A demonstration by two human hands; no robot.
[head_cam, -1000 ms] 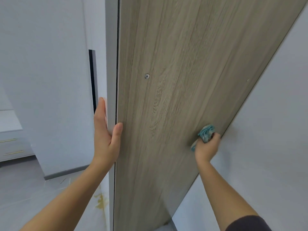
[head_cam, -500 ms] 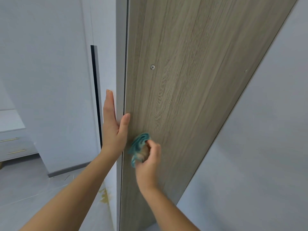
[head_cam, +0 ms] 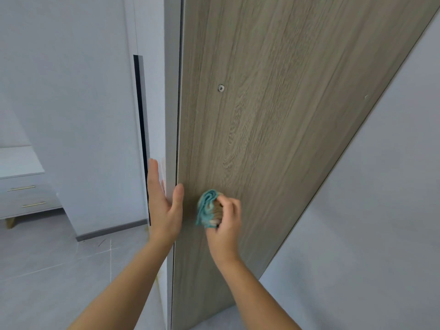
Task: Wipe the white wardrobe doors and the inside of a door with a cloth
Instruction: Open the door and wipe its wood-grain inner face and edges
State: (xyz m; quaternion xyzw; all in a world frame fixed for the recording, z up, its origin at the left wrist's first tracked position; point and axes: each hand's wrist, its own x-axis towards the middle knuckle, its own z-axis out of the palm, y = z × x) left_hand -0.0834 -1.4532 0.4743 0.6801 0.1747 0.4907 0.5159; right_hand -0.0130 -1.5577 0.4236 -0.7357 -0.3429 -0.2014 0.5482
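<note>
The open wardrobe door (head_cam: 273, 139) showed its wood-grain inner face. The left hand (head_cam: 164, 206) held its white edge, 4 fingers straight along the outside and thumb on the wood. The right hand (head_cam: 225, 225) gripped a bunched teal cloth (head_cam: 206, 208), pressed to the wood beside that thumb.

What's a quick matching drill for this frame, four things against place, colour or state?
Column A
1 cloth
2 left hand
3 screw
4 drawer unit

Column B
a silver, set in the wood-grain door
b teal, bunched in the right hand
c white, gold handles, far left
d flat against the door's edge, fingers straight

Pairs: 1-b, 2-d, 3-a, 4-c
</note>
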